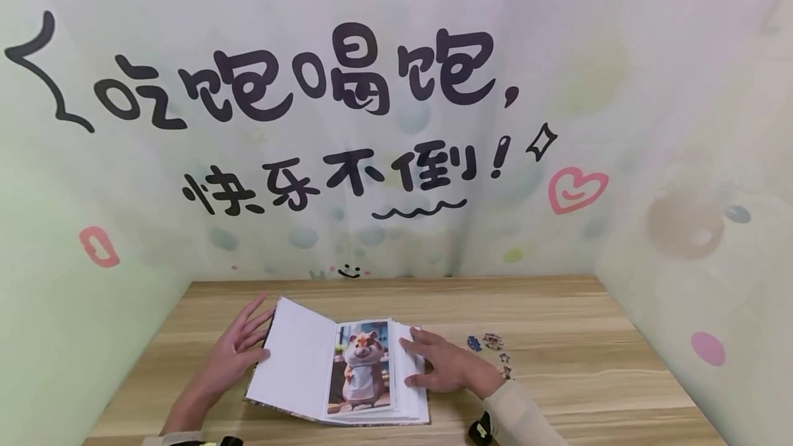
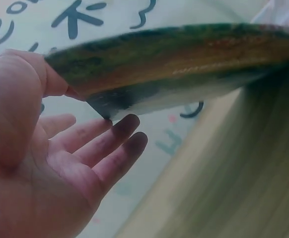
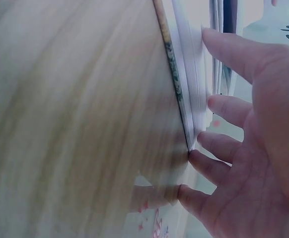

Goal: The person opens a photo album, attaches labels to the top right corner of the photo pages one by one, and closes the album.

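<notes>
A photo album [image 1: 294, 363] lies spread on the table, its white inner cover at the left and a picture of a hamster in an apron [image 1: 362, 370] on the page beside it. My left hand [image 1: 232, 353] holds the left cover's outer edge, thumb on the inner side and fingers behind. In the left wrist view that cover [image 2: 149, 69] is tilted up, showing its coloured outside. My right hand [image 1: 442, 363] rests on the right-hand pages with spread fingers. Its fingertips touch the stacked page edges [image 3: 196, 74] in the right wrist view.
Several small flat cut-out pieces [image 1: 492, 341] lie on the wooden table [image 1: 570, 356] right of my right hand. Behind the table hangs a printed curtain [image 1: 396, 246] with large black characters. Pale walls close off both sides.
</notes>
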Motion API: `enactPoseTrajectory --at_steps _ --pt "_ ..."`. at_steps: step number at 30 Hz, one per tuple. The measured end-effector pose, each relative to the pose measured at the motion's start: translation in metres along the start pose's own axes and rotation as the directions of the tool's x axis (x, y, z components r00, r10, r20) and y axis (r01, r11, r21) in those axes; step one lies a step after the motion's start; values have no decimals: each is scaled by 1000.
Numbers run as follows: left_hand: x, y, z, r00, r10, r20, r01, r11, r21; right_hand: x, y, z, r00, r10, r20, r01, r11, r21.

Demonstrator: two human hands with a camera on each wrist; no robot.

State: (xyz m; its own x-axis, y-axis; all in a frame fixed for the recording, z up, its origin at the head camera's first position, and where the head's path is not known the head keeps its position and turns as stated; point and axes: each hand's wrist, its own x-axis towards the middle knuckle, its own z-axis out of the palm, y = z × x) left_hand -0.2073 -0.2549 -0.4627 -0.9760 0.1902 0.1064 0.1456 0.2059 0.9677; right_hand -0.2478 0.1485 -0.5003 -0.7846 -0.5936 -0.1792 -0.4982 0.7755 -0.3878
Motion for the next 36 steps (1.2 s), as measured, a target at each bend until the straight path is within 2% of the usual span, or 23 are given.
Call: enactPoseTrajectory --at_steps 8,13,22,26,31,36 --pt "-4 -12 -10 998 -63 -10 64 998 28 -2 -3 -2 1000 -6 -8 6 1000 19" --pt "-4 -21 -13 995 -97 -15 98 992 73 -1 -3 -3 1000 24 -1 -24 1000 8" --pt "-3 -31 -14 992 -118 -37 122 982 145 -1 -3 -1 999 41 3 -41 999 27" --pt "-2 -35 -13 988 -148 -49 154 976 157 -1 -3 -1 999 41 1 -41 999 26" --pt "-2 -40 -10 977 -200 -70 211 956 204 -2 -3 -1 999 39 1 -39 999 32" --pt "0 -45 -6 970 -220 -101 240 929 281 -3 -3 -1 999 41 2 -41 998 40"
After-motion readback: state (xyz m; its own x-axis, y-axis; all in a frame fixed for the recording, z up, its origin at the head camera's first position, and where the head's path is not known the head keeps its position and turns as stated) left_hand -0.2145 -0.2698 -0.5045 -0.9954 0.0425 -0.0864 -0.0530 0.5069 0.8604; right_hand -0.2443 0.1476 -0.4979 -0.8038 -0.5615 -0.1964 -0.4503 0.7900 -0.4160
